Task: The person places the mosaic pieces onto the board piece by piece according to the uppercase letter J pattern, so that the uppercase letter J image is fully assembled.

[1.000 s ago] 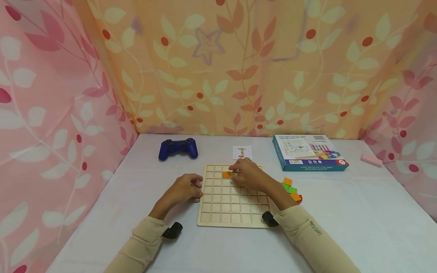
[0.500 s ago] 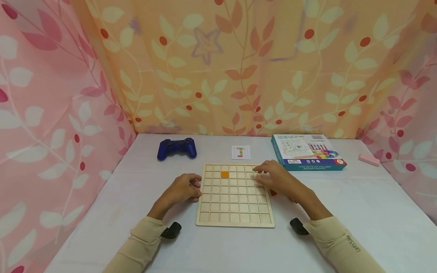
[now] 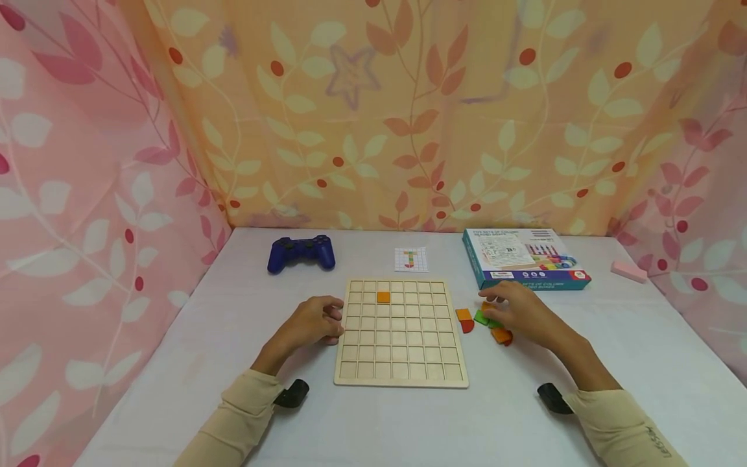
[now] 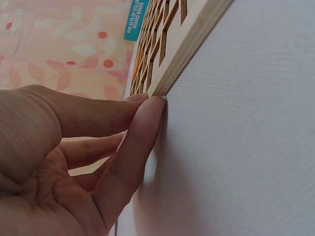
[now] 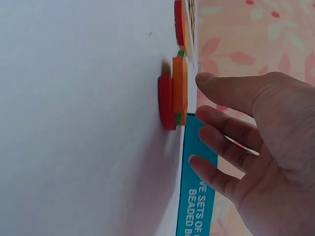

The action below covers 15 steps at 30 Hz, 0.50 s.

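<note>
One orange tile (image 3: 383, 297) is seated in the wooden board (image 3: 399, 338), whose edge is pinched by the left grip (image 3: 318, 320). Loose tiles (image 3: 481, 318) to its right are apparently left to be placed; nothing is held by the right grip (image 3: 519, 313), spread loosely near them.

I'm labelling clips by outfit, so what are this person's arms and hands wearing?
Plain beige sleeves cover both forearms, the left sleeve and the right sleeve; the right one bears small dark lettering, too small to read surely. A rounded black device sticks out by each cuff, left and right. The left hand and right hand are ungloved.
</note>
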Each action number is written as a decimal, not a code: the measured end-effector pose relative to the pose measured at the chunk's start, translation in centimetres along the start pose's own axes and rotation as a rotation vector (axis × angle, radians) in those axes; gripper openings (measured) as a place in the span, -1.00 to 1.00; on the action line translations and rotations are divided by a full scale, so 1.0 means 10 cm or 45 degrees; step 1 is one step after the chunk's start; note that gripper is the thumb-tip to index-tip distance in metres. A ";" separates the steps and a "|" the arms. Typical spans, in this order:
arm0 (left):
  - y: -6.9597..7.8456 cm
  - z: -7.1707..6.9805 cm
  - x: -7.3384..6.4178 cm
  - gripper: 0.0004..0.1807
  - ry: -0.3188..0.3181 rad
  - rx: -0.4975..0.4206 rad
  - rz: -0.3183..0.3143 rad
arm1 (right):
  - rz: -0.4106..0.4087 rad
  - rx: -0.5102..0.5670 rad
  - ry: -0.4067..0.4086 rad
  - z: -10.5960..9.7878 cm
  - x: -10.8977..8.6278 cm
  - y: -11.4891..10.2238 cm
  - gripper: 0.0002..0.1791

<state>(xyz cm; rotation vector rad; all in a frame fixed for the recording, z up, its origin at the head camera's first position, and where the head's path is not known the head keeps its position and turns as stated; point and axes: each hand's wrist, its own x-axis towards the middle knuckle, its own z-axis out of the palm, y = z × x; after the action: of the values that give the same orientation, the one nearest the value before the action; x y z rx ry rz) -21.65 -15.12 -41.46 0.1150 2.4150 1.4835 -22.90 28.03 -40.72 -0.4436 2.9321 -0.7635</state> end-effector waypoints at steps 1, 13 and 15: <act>0.00 0.00 0.00 -0.37 0.001 0.001 -0.001 | 0.011 0.002 -0.003 -0.01 -0.01 0.02 -0.58; -0.01 0.01 0.01 -0.38 0.003 0.002 -0.006 | 0.052 -0.046 0.003 -0.01 -0.01 0.18 -0.63; -0.01 0.01 0.01 -0.38 0.002 0.005 -0.004 | 0.058 -0.053 0.002 -0.02 0.00 0.18 -0.63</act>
<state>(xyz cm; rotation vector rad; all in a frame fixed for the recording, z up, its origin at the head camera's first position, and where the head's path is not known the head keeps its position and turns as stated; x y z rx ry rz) -21.68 -15.12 -41.62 0.1109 2.4184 1.4786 -23.37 29.64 -41.48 -0.3778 2.9533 -0.6995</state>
